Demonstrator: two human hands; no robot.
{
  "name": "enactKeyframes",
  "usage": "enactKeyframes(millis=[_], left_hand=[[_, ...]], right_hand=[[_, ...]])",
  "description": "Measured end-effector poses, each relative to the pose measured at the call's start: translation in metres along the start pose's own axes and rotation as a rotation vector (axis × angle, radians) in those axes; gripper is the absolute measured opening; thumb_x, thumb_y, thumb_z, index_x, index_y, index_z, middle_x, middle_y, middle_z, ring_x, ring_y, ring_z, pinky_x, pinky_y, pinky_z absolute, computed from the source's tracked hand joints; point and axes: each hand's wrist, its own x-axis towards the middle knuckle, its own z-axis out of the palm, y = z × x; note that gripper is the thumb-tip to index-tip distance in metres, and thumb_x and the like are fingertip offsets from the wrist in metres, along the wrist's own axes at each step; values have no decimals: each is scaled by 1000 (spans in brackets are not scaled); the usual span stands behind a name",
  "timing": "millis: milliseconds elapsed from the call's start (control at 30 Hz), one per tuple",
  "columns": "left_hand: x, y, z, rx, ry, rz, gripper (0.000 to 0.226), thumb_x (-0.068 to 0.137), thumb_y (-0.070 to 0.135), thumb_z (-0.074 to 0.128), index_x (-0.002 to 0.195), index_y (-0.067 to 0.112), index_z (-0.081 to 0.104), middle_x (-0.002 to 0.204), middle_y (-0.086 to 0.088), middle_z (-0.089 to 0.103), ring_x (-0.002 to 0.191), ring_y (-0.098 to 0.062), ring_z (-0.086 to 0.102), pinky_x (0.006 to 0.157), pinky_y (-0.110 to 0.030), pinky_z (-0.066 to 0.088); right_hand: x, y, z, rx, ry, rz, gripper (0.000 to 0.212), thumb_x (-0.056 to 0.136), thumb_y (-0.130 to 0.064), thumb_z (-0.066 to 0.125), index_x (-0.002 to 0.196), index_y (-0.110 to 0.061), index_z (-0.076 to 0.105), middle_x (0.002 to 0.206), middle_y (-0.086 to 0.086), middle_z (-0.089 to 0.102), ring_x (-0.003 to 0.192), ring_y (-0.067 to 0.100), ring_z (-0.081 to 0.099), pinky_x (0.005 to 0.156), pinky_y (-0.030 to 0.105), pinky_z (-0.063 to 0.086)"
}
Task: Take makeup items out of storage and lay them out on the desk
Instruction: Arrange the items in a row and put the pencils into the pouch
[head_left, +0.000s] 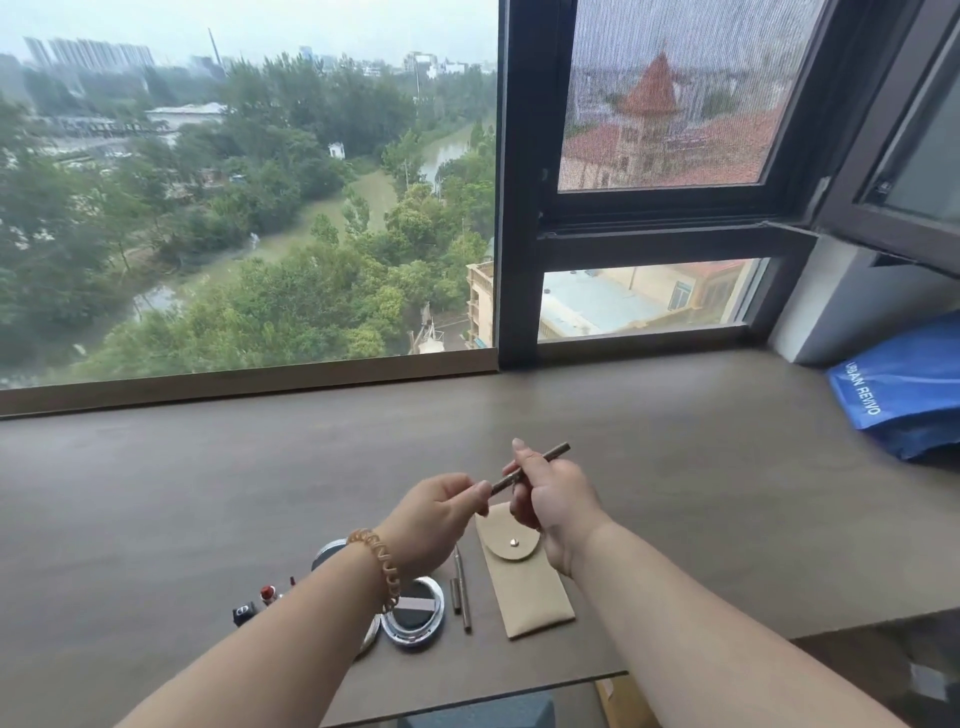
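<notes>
Makeup pencil (553, 453) held tilted above desk (208, 493); right hand (556, 499) grips, left hand (436, 512) pinches end

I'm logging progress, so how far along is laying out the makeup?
Done: lipstick, open compact and two slim pencils lie on the desk. In hand: left hand and right hand hold another pencil above the beige pouch. Left: setting it down; the pouch's contents are hidden.

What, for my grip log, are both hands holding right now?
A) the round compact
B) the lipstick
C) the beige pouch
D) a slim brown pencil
D: the left hand pinches one end of the slim brown pencil and the right hand grips its shaft, above the beige pouch on the desk.
</notes>
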Motion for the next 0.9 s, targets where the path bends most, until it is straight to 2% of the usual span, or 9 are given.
enactKeyframes(millis=[167, 333, 467, 567, 633, 700, 767, 833, 900], left_hand=[[1, -4, 7, 47, -61, -43, 38, 79, 49, 48, 51, 25, 50, 47, 6, 34, 45, -13, 28, 46, -29, 23], [6, -10, 13, 18, -122, -70, 39, 96, 32, 47, 60, 18, 44, 49, 3, 35, 44, -11, 29, 44, -26, 24], [9, -6, 11, -28, -126, -104, 40, 98, 29, 45, 60, 16, 45, 50, 1, 36, 43, -12, 31, 44, -25, 26], [15, 0, 10, 105, -99, -77, 41, 97, 31, 43, 59, 17, 44, 49, 2, 39, 42, -11, 32, 43, -24, 28], [15, -1, 5, 170, -93, -55, 42, 97, 32, 42, 58, 17, 43, 47, 4, 40, 40, -10, 32, 43, -22, 29], [6, -15, -13, 87, -24, -109, 43, 98, 29, 42, 57, 15, 42, 45, 2, 37, 37, -9, 31, 42, -23, 28], [-18, -43, -46, -28, 115, -249, 43, 99, 24, 40, 58, 11, 42, 45, -3, 35, 33, -8, 30, 36, -20, 27], [-39, -69, -76, -13, 216, -344, 41, 99, 25, 41, 62, 8, 45, 46, -4, 37, 34, -10, 33, 34, -18, 31], [-44, -86, -80, 32, 229, -390, 37, 98, 23, 43, 68, 6, 54, 50, -5, 40, 42, -15, 37, 40, -22, 35]], right_hand=[[8, -3, -5, -67, 12, 113, 34, 92, -36, 55, 70, -10, 56, 42, -2, 46, 36, 11, 42, 46, 23, 35], [16, 5, -4, -104, 95, 169, 34, 92, -34, 54, 67, -11, 55, 44, -1, 44, 32, 10, 40, 40, 20, 31], [21, 0, -2, -65, 140, 197, 35, 92, -31, 52, 64, -11, 53, 38, -3, 41, 30, 9, 38, 43, 21, 30], [25, 0, 6, -36, 150, 217, 35, 93, -30, 50, 63, -11, 53, 37, -2, 40, 28, 9, 36, 44, 21, 30], [29, -5, -4, 25, 250, 200, 31, 93, -25, 47, 65, -10, 52, 45, 1, 43, 33, 13, 37, 46, 22, 31], [43, -20, -48, 189, 511, 210, 24, 93, -18, 41, 71, -12, 50, 58, 5, 45, 40, 17, 38, 47, 23, 32], [49, -32, -112, 162, 699, 157, 27, 93, -22, 41, 69, -14, 49, 64, 5, 48, 34, 18, 44, 47, 26, 35], [55, -29, -155, -7, 736, 94, 35, 94, -34, 44, 64, -16, 49, 59, 4, 52, 21, 11, 45, 48, 25, 36], [56, -10, -157, -109, 624, 103, 38, 94, -40, 46, 64, -17, 53, 46, -1, 53, 22, 5, 46, 49, 22, 34]])
